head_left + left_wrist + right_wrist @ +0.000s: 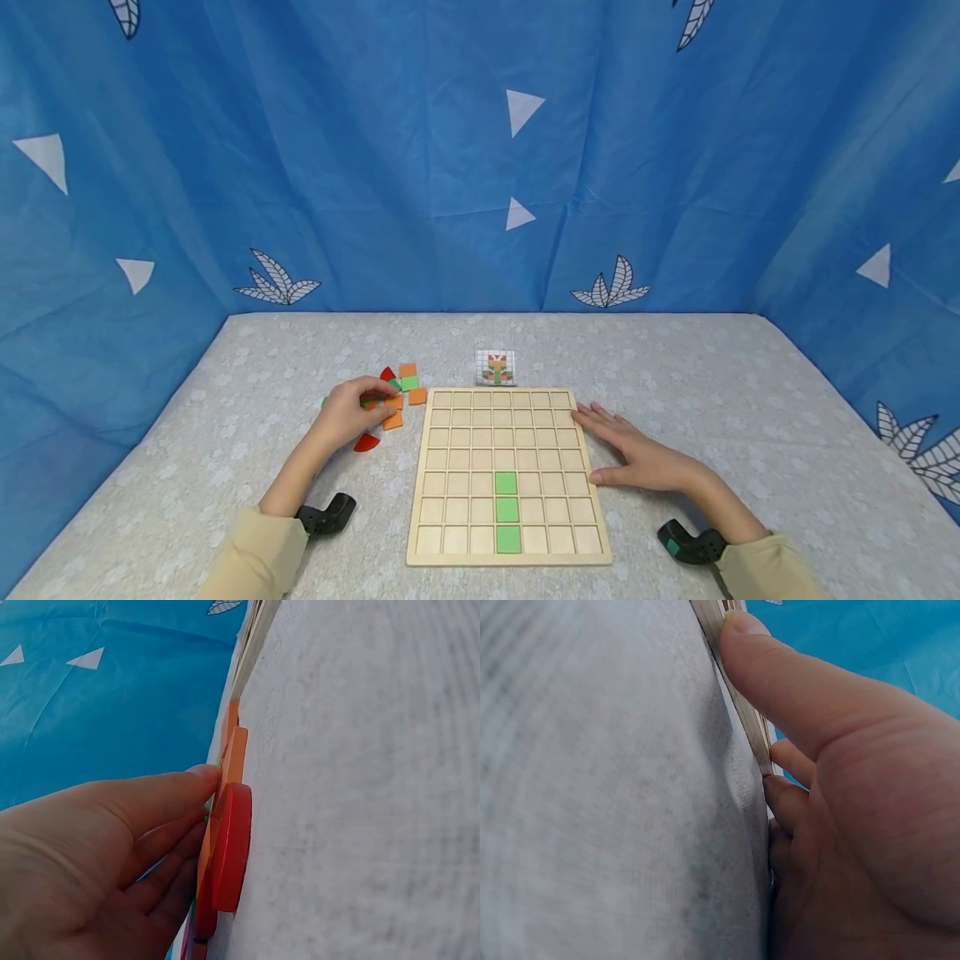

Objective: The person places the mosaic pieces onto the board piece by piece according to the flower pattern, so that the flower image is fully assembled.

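A wooden grid board (450, 560) lies on the table, with three green square tiles (507, 509) stacked in a column in its middle lower cells. Left of it is a loose group of orange square tiles (417, 397), a green square tile (409, 383) and red curved-edged pieces (366, 442). My left hand (351, 414) reaches over this group, thumb and fingers apart around an orange tile (393, 402). In the left wrist view, the thumb tip is at the orange tiles (235, 754), behind a red piece (234, 847). My right hand (637, 454) rests at the board's right edge, thumb and fingertips touching it.
A small pattern card (496, 367) with a coloured grid picture stands behind the board's far edge. A pale patterned cloth (675, 358) covers the table. Blue curtains (480, 167) with white shapes enclose the back and sides.
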`<action>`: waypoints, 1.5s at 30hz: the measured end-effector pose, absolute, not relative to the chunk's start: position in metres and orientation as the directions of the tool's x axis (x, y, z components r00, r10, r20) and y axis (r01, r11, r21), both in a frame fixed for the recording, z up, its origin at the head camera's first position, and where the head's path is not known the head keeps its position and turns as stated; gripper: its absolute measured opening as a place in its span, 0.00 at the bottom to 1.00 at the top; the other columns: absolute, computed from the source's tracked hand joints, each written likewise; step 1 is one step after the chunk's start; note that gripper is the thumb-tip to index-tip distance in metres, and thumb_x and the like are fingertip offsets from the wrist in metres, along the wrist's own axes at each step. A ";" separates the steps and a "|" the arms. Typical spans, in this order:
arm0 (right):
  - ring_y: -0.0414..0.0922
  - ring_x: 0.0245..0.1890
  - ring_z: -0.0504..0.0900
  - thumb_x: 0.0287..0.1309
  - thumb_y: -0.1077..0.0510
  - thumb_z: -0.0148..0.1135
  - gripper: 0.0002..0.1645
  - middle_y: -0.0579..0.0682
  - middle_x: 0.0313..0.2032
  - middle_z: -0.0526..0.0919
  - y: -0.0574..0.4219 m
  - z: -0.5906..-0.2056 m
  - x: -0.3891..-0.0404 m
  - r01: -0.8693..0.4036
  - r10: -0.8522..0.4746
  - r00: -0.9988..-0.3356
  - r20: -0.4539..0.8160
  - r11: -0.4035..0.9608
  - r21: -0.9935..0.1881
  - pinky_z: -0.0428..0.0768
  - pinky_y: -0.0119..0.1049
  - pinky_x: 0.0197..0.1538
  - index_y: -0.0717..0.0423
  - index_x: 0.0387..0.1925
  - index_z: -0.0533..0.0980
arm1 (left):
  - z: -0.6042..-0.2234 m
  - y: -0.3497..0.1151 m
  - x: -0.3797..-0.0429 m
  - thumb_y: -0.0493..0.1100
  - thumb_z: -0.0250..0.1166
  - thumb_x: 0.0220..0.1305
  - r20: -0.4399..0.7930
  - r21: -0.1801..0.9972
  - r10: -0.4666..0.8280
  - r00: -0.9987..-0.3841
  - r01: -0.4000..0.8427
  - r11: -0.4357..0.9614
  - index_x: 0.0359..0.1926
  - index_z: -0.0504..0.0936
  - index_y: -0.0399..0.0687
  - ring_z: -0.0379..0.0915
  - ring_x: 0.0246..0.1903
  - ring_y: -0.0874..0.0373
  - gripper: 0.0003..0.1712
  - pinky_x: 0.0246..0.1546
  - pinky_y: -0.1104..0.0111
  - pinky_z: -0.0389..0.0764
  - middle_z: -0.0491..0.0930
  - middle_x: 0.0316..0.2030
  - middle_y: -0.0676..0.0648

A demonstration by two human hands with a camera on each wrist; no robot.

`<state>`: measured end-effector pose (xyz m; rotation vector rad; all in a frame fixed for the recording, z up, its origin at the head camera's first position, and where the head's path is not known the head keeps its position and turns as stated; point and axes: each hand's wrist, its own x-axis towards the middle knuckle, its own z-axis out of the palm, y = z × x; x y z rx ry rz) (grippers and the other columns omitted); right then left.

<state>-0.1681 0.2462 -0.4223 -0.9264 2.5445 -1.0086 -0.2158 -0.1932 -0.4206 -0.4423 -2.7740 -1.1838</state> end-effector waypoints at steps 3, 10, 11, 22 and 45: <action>0.61 0.68 0.38 0.56 0.46 0.64 0.50 0.60 0.70 0.45 0.246 -0.422 -0.169 -0.464 -0.640 -0.769 -0.003 0.561 -0.686 0.37 0.65 0.61 0.59 0.71 0.50 | -0.421 -0.194 -0.218 0.34 0.69 0.54 0.196 0.692 0.228 -0.954 0.299 0.657 0.42 0.84 0.42 0.75 0.43 0.48 0.12 0.43 0.55 0.75 0.80 0.41 0.45; 0.61 0.68 0.39 0.55 0.46 0.65 0.50 0.60 0.70 0.46 0.247 -0.422 -0.170 -0.472 -0.636 -0.772 0.009 0.564 -0.677 0.37 0.65 0.61 0.59 0.71 0.52 | -0.425 -0.197 -0.220 0.35 0.69 0.54 0.215 0.691 0.236 -0.948 0.319 0.649 0.45 0.84 0.40 0.72 0.50 0.43 0.14 0.49 0.51 0.72 0.79 0.45 0.40; 0.61 0.68 0.39 0.55 0.46 0.65 0.50 0.60 0.70 0.46 0.247 -0.422 -0.170 -0.474 -0.637 -0.771 0.009 0.563 -0.677 0.37 0.65 0.61 0.59 0.71 0.52 | -0.425 -0.197 -0.220 0.35 0.69 0.55 0.218 0.687 0.238 -0.946 0.322 0.651 0.45 0.84 0.39 0.72 0.50 0.42 0.14 0.49 0.51 0.71 0.79 0.45 0.40; 0.61 0.68 0.40 0.55 0.47 0.65 0.50 0.60 0.70 0.47 0.248 -0.425 -0.171 -0.498 -0.644 -0.764 0.035 0.554 -0.666 0.37 0.65 0.61 0.59 0.71 0.52 | -0.423 -0.196 -0.219 0.34 0.68 0.55 0.225 0.657 0.262 -0.938 0.345 0.671 0.46 0.83 0.39 0.71 0.51 0.42 0.15 0.50 0.51 0.71 0.79 0.47 0.39; 0.61 0.68 0.40 0.55 0.47 0.65 0.50 0.60 0.70 0.46 0.248 -0.425 -0.170 -0.497 -0.649 -0.760 0.035 0.545 -0.675 0.37 0.65 0.61 0.59 0.71 0.52 | -0.422 -0.195 -0.215 0.39 0.71 0.53 0.148 0.699 0.313 -0.938 0.324 0.638 0.49 0.82 0.42 0.73 0.46 0.48 0.20 0.48 0.54 0.72 0.79 0.42 0.46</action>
